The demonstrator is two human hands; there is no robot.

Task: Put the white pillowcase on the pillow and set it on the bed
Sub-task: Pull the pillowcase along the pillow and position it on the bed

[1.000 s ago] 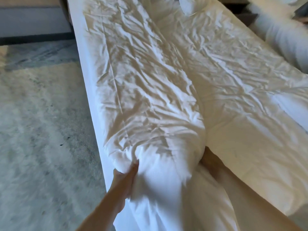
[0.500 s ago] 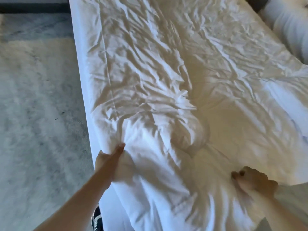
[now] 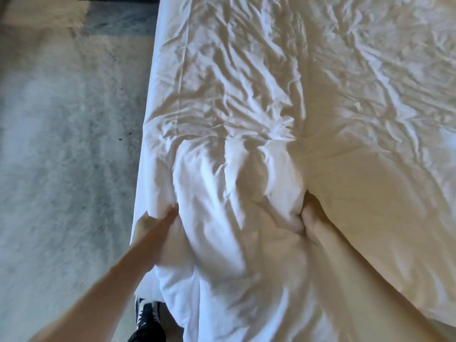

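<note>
The pillow [image 3: 237, 193] lies along the near edge of the bed [image 3: 370, 95], running from about six o'clock up toward twelve, and the white pillowcase [image 3: 222, 77] appears to cover its far stretch, wrinkled and with a hem seam running lengthwise at around eleven o'clock. Nearer the person the white bulk bunches thickly, and I cannot tell exactly where case ends and bare pillow begins, since both are white. The left hand [image 3: 158, 222], at about eight o'clock of that bunched mass, has its grip clamped on a fold of fabric at the pillow's left flank. The right hand [image 3: 308, 220], at about four o'clock, is pressed into the right flank, fingers buried in the cloth, so its grip looks closed on the material, though the fingertips are hidden. Judging from this, the dressing step is well under way but not finished: the near end hanging toward the floor [image 3: 61, 169] at six o'clock seems not yet tucked in or squared off. What remains, I judge, is drawing the case fully over that end, smoothing it, and laying the pillow in place on the bed. A dark shoe [image 3: 148, 324] shows at the bed's foot.
</note>
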